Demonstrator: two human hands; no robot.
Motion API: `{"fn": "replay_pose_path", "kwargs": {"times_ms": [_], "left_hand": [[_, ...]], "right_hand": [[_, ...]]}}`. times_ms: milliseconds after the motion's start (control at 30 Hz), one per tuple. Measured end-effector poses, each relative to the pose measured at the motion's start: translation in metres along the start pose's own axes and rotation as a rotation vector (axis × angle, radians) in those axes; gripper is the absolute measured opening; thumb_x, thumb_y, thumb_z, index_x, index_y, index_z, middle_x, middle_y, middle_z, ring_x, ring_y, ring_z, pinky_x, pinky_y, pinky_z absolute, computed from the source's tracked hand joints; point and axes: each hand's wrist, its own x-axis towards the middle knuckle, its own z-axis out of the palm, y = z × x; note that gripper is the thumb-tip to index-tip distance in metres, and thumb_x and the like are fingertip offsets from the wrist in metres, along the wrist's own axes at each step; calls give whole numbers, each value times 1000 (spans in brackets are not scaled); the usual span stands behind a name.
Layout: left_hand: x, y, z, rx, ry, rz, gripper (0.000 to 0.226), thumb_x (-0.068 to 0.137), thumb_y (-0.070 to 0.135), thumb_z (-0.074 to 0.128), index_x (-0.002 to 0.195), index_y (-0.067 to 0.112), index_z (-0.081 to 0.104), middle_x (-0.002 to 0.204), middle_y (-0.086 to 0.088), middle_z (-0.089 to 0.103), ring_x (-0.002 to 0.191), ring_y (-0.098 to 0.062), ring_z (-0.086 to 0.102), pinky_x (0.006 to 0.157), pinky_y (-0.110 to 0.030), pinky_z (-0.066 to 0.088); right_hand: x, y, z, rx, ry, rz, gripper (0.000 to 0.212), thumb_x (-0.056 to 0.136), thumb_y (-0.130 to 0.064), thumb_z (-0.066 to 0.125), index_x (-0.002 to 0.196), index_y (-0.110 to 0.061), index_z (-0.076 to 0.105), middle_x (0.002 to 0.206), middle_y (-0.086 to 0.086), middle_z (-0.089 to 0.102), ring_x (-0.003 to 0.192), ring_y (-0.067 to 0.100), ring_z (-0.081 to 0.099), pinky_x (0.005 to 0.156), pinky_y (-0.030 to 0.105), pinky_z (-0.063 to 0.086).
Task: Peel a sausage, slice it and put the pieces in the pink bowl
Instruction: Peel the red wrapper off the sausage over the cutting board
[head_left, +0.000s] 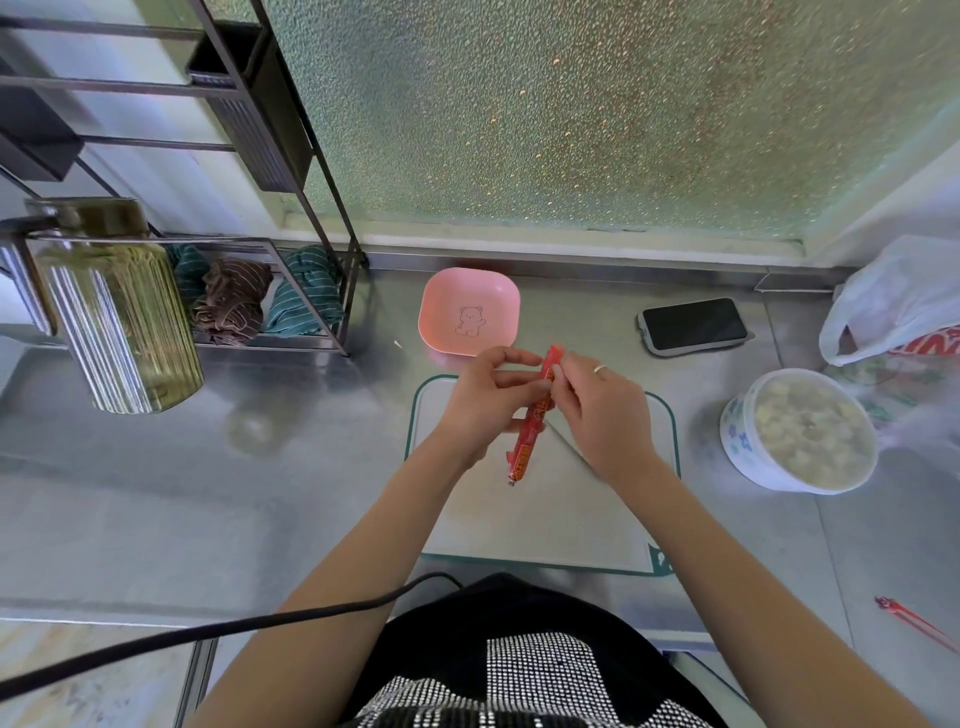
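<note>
Sausage (530, 431), wrapper on, hangs above the cutting board (540, 514): left hand (480, 400) steadies it while right hand (597, 410) fingers (563, 371) pinch the top end, seemingly to tear it; pink bowl (467, 312) waits toward the desk's (260, 493) far edge.

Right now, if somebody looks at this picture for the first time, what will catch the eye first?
First the red sausage, still in its wrapper, held by the left hand and the right hand above the white cutting board in the middle. Next the empty pink bowl with a bear drawing, just behind the hands. On the right lie a black phone and a flowered tub of pale food.
</note>
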Motion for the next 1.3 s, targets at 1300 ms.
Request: {"fn": "replay_pose_path", "kwargs": {"times_ms": [1300], "left_hand": [[7,-8,-8,-53,-181,-136,16,92,2,52,100,5,65,91,-11,65,83,-19,63,65,-24,57]], "right_hand": [[3,14,-11,-85,-134,-311,47,102,-34,19,96,-7,57,59,3,58,43,22,49,35,25,35]]}}
